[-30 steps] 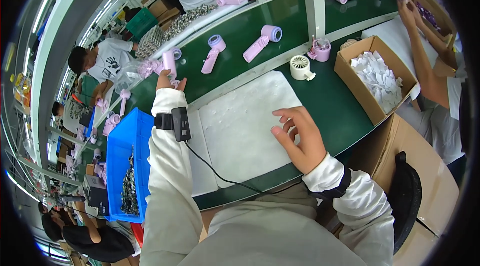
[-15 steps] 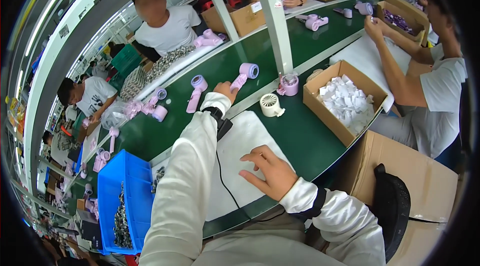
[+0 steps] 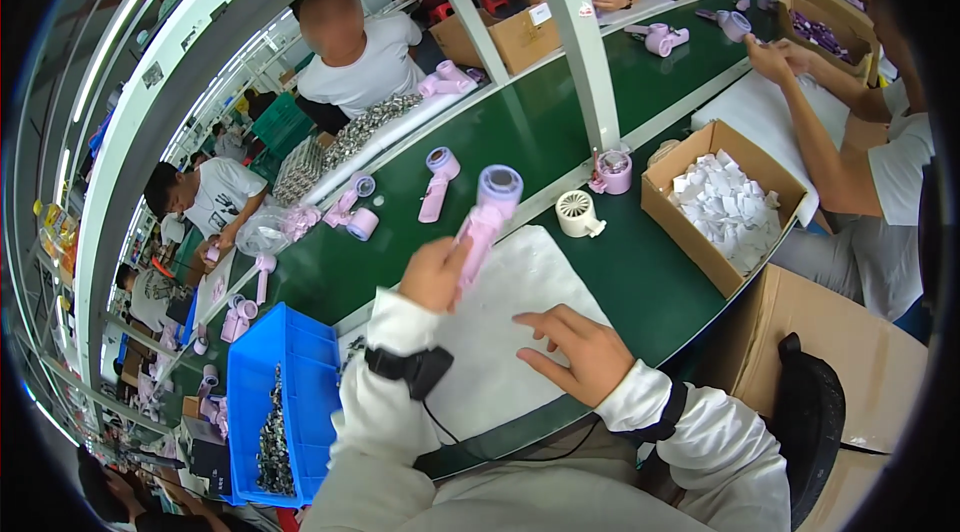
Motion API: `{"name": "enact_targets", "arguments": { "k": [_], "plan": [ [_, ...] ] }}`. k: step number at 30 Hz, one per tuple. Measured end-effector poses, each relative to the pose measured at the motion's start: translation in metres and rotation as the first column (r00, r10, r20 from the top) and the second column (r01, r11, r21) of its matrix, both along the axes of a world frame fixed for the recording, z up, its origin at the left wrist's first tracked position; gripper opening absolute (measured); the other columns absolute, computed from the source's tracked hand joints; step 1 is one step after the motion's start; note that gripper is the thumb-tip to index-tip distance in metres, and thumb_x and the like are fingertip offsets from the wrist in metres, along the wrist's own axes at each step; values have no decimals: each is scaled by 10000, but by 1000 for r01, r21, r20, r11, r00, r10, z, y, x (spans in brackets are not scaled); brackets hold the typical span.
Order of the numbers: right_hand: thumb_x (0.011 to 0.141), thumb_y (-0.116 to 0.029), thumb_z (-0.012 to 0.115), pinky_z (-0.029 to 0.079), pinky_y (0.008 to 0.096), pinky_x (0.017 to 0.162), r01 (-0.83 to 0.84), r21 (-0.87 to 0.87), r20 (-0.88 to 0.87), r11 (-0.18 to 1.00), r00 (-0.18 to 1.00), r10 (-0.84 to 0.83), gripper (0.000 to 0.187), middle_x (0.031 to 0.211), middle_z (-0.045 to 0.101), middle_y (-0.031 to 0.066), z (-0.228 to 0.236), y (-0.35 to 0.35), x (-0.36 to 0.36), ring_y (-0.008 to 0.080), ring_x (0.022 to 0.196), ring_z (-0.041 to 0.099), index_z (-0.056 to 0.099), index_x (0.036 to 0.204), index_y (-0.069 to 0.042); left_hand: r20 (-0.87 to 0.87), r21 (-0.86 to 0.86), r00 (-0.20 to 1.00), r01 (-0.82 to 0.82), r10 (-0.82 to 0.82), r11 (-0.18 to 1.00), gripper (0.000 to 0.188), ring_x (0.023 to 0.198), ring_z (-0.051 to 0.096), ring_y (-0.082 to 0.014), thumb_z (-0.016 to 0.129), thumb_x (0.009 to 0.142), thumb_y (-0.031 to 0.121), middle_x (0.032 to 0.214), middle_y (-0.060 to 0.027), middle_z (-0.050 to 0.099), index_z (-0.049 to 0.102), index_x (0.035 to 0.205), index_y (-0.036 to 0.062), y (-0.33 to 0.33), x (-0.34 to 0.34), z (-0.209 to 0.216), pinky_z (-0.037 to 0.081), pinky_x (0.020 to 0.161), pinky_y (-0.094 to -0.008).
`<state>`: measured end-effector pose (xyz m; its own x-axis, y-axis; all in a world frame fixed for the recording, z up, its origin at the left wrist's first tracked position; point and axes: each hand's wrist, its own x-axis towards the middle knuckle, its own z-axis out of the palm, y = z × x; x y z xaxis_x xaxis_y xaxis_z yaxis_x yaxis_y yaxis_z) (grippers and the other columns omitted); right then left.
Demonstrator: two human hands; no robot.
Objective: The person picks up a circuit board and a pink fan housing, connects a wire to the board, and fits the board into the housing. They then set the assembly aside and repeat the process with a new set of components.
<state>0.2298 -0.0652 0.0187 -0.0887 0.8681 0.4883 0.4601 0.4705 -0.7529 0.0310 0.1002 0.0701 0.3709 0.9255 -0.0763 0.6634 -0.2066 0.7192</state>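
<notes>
Beyond the pink fan (image 3: 484, 227), co-workers (image 3: 365, 72) line the green bench (image 3: 535, 127).

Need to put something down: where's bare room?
Bare: the white mat between left hand and right hand; the green table between mat, cream fan and paper box; the belt between the post and the pink fan lying to its left. Crowded: beyond the blue bin, where more pink fans lie by a plastic bag.

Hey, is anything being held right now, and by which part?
The left grip holds a pink handheld fan by its handle; the right grip is empty.
</notes>
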Motion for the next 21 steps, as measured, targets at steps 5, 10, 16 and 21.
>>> {"name": "enact_targets", "arguments": {
  "k": [5, 10, 16, 21],
  "plan": [
    [954, -225, 703, 554, 356, 664, -25, -146, -28, 989, 999, 21, 319, 800, 665, 102, 8, -7, -4, 259, 701, 689, 682, 1255, -123, 195, -365, 981, 84, -12, 927, 374, 446, 542, -119, 491, 1080, 385, 647, -23, 556, 602, 961, 48, -125, -27, -21, 421, 396, -284],
    [962, -237, 682, 551, 368, 643, 2, -15, 126, 1000, 992, 0, 344, 728, 676, 116, -14, -2, -7, 281, 653, 685, 661, 1293, -144, -1, -48, 988, 152, -152, 987, 314, 461, 610, -207, 509, 1075, 327, 619, -85, 607, 589, 973, 41, -152, -22, -49, 481, 433, -339],
    [944, -264, 689, 548, 380, 625, 31, -81, 218, 996, 976, -13, 328, 750, 702, 115, -10, -5, -6, 297, 663, 695, 678, 1251, -151, -662, 310, 737, 433, -135, 846, 210, 585, 680, -308, 544, 1015, 216, 697, -175, 676, 579, 929, 28, -143, -6, -44, 533, 532, -430],
    [940, -272, 668, 541, 424, 617, 46, -44, 338, 998, 941, -29, 242, 770, 714, 110, -14, -7, -3, 318, 685, 698, 692, 1136, -133, -711, 265, 633, 646, -308, 716, 202, 586, 674, -326, 572, 971, 203, 655, -156, 654, 591, 922, 9, -131, 0, -31, 542, 559, -445]
  ]
}}
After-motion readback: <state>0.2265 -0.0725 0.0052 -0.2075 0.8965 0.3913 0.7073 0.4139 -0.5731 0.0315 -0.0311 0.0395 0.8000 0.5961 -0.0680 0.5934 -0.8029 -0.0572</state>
